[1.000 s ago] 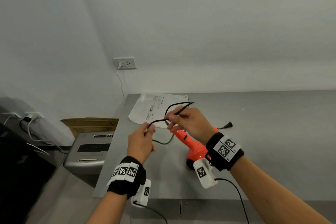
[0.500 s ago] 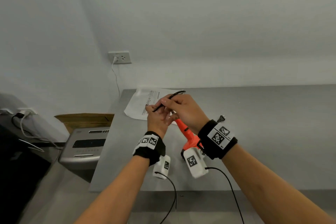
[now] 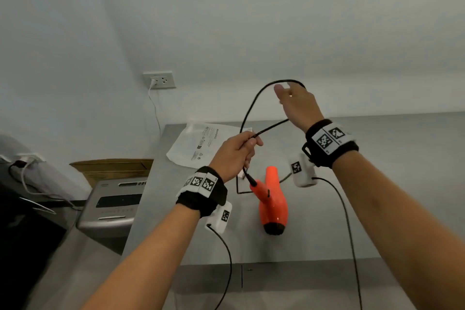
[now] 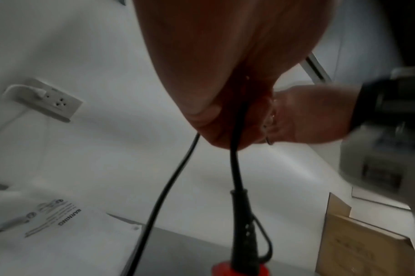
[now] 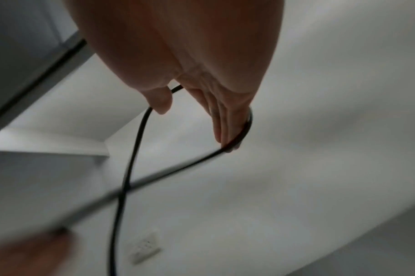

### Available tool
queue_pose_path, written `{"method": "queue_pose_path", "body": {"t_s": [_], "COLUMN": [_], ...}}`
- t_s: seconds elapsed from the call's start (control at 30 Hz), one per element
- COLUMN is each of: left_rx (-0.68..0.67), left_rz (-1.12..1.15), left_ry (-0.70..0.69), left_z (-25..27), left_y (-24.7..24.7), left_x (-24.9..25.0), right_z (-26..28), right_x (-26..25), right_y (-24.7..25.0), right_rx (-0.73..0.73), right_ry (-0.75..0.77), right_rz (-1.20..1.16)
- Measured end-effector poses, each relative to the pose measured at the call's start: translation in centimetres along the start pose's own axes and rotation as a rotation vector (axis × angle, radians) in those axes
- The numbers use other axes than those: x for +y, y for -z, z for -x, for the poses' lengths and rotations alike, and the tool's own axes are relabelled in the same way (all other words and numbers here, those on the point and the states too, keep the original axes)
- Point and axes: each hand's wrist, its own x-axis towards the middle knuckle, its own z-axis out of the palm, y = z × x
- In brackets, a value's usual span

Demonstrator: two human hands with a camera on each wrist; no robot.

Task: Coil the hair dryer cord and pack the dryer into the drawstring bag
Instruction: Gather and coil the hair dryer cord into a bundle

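Note:
The orange hair dryer [image 3: 273, 206] lies on the grey table [image 3: 377, 184], nozzle toward me. My left hand [image 3: 239, 151] grips its black cord [image 3: 251, 106] just above the strain relief [image 4: 242, 214] at the handle end. My right hand [image 3: 297, 103] is raised above and to the right. Its fingers [image 5: 225, 121] are straight, and a wide loop of cord [image 5: 130, 158] hangs round them. More cord lies on the table behind the dryer. The white bag [image 3: 201, 143], printed with a warning, lies flat at the table's far left corner.
A wall socket [image 3: 159, 80] with a white plug in it sits above the table's left corner. Left of the table stand a grey machine [image 3: 113, 204] and a cardboard box [image 3: 113, 168]. The table's front edge is close to me.
The hands were together over the dryer. Now my right hand has swung up and to the right, drawing out a big loop of cord, while my left keeps its grip.

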Motion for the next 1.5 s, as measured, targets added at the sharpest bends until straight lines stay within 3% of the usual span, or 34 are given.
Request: {"method": "queue_pose_path", "body": {"t_s": [0.07, 0.27, 0.33, 0.5, 0.63, 0.7, 0.77, 0.83, 0.9, 0.97, 1.07, 1.17, 1.27, 1.4, 1.5], "left_rx": [-0.019, 0.155, 0.196, 0.129, 0.122, 0.116, 0.109, 0.106, 0.129, 0.149, 0.152, 0.13, 0.062, -0.054, -0.043], "left_rz": [0.08, 0.267, 0.304, 0.209, 0.237, 0.314, 0.408, 0.51, 0.569, 0.592, 0.58, 0.469, 0.397, 0.295, 0.274], "left_ry": [0.016, 0.083, 0.123, 0.178, 0.207, 0.196, 0.175, 0.144, 0.121, 0.134, 0.155, 0.187, 0.19, 0.15, 0.127], "left_z": [0.1, 0.6, 0.8, 1.5, 2.1, 2.4, 2.5, 2.6, 2.6, 2.4, 2.2, 2.1, 2.3, 2.8, 2.8], "left_y": [0.3, 1.1, 1.7, 2.7, 3.6, 4.0, 4.1, 3.9, 3.4, 2.9, 2.5, 2.3, 1.9, 1.0, 0.4], "left_x": [0.6, 0.3, 0.0, -0.3, -0.7, -0.8, -0.9, -1.1, -1.1, -0.9, -1.4, -1.9, -1.5, -0.6, -0.3], "right_z": [-0.2, 2.0, 2.0, -1.7, -3.5, -3.4, -2.5, -0.4, 3.0, 6.7, 11.3, 12.8, 10.7, 6.2, 4.7], "right_x": [1.6, 5.0, 5.4, 5.6, 5.4, 6.2, 7.5, 9.0, 10.2, 10.3, 8.6, 5.0, 1.5, -0.2, 0.6], "right_y": [0.5, 1.0, 1.3, 3.5, 4.2, 3.4, 1.6, -1.0, -4.4, -7.6, -9.8, -8.0, -4.5, -1.5, -2.2], "right_rx": [-0.068, -0.691, -0.623, -0.003, 0.157, 0.153, 0.056, -0.216, -0.48, -0.653, -0.785, -0.758, -0.555, -0.347, -0.456], "right_ry": [0.105, -0.036, -0.008, 0.33, 0.545, 0.582, 0.467, 0.261, 0.191, 0.262, 0.387, 0.578, 0.73, 0.629, 0.562], "right_rz": [0.279, 0.174, 0.171, 0.368, 0.436, 0.479, 0.57, 0.739, 0.855, 0.887, 0.901, 0.87, 0.817, 0.737, 0.667]}}
